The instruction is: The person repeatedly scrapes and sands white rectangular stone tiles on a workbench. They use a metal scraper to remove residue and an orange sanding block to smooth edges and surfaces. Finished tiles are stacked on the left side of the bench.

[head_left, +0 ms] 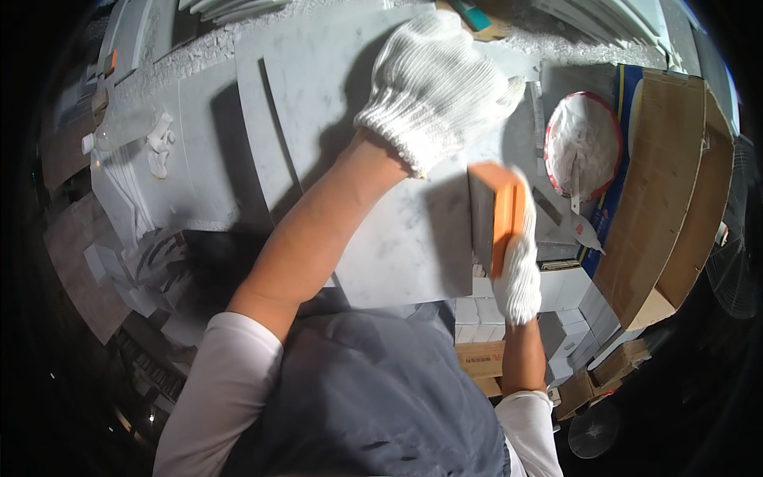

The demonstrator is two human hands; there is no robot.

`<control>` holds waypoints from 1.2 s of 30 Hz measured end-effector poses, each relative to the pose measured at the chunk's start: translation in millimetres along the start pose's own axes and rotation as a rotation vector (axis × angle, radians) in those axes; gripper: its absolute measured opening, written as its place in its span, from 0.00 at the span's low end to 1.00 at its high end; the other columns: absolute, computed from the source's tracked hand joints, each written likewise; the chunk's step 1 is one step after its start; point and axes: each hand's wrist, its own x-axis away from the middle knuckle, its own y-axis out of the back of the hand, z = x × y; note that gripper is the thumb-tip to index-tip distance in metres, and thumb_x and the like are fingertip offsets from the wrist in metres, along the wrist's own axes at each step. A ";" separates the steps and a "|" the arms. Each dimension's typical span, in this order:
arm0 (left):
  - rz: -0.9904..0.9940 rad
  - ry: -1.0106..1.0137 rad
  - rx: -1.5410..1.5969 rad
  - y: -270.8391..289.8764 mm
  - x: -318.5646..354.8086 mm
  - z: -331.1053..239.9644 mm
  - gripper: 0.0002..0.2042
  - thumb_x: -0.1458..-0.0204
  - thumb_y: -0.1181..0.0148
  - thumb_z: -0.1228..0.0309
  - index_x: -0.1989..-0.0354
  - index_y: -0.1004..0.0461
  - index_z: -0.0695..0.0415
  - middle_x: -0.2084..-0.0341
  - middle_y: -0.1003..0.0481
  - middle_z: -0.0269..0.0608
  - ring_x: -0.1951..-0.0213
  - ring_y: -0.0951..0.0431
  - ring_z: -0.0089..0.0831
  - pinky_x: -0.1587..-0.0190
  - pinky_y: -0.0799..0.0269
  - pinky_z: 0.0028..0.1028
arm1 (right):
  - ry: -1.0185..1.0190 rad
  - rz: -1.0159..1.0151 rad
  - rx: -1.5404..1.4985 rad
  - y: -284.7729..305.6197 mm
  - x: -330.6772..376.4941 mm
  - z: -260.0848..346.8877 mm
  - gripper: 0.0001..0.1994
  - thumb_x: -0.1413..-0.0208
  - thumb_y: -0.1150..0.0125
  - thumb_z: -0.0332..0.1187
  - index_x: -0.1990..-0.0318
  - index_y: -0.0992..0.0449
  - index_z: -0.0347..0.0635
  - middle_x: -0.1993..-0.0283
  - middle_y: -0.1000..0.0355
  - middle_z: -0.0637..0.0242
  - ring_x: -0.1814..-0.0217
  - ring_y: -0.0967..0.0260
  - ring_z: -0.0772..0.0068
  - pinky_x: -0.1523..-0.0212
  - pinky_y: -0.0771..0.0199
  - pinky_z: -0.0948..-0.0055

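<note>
Here, right grip (pixel 522 274) holds orange tool (pixel 507 222) beside slab (pixel 405 238) edge

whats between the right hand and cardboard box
Between right hand and box, the head view shows a dark bar, a white pointed bottle and a blue strip.

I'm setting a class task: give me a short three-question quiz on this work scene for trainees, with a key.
1. Multiple choice: what does the right hand hold?
(a) a paintbrush
(b) an orange tool
(c) a hammer

2. True or false: the left hand is bare.

3. Fill the gap: in the picture, the red-rimmed round container lies between the grey-white slab and the open ____.

Key:
1. b
2. False; it wears a white glove.
3. cardboard box
</note>
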 end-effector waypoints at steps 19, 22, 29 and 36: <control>0.282 0.074 -0.037 15.6 -36.0 -16.3 0.20 0.43 0.46 0.51 0.77 0.17 0.51 0.83 0.21 0.37 0.70 0.19 0.42 0.67 0.24 0.42 | -0.094 0.001 0.094 15.4 1.7 -3.0 0.39 0.34 0.42 0.52 0.24 0.46 0.38 0.46 0.29 0.65 0.62 0.32 0.77 0.62 0.28 0.75; 0.346 0.169 0.023 4.7 -56.5 -22.1 0.18 0.43 0.44 0.52 0.73 0.17 0.52 0.83 0.21 0.39 0.73 0.17 0.42 0.69 0.24 0.41 | -0.140 0.039 -0.095 16.6 5.3 -4.8 0.37 0.37 0.37 0.47 0.27 0.41 0.38 0.52 0.27 0.66 0.59 0.30 0.78 0.60 0.27 0.76; 0.136 0.026 -0.036 -16.2 -45.8 -15.7 0.18 0.40 0.45 0.55 0.72 0.17 0.52 0.79 0.21 0.46 0.76 0.20 0.43 0.72 0.27 0.44 | -0.065 0.050 0.052 12.9 -11.3 -7.6 0.41 0.35 0.39 0.46 0.22 0.52 0.40 0.34 0.36 0.58 0.42 0.33 0.72 0.42 0.30 0.68; 0.098 0.097 -0.092 -16.5 -47.2 -19.7 0.18 0.39 0.45 0.57 0.73 0.17 0.56 0.79 0.21 0.46 0.76 0.20 0.42 0.73 0.27 0.43 | -0.123 0.164 0.192 13.1 -8.2 8.0 0.40 0.32 0.43 0.42 0.21 0.57 0.36 0.22 0.47 0.54 0.21 0.48 0.62 0.24 0.50 0.67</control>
